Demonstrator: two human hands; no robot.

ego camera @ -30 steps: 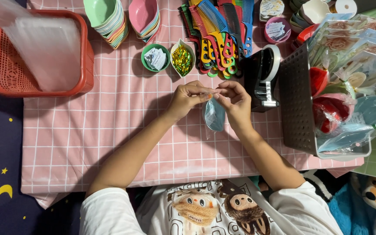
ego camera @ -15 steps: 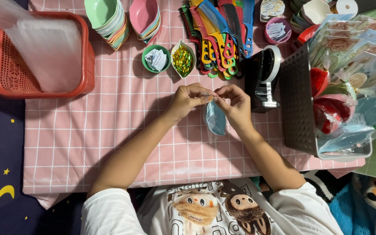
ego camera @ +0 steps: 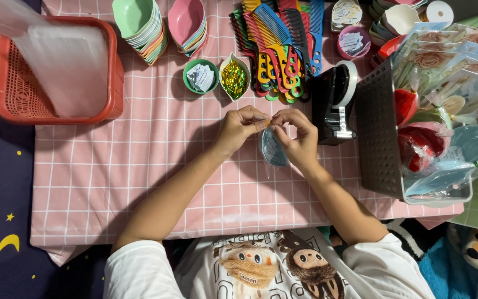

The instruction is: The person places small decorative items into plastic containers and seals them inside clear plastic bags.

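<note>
left hand point(ego camera: 240, 128), right hand point(ego camera: 299, 138) pinching bagged blue dish point(ego camera: 273, 149) | tape dispenser point(ego camera: 336, 101) beside right

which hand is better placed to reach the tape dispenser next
Right. The right hand holds the blue bagged item close beside the black tape dispenser; the left hand is farther off.

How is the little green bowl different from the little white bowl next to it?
The green bowl is round, while the white bowl is more pointed, like a leaf or heart. The green bowl holds small white paper pieces; the white bowl holds shiny gold and green bits. Both are small, sit side by side on the pink checked cloth, and lie beyond the hands.
</note>
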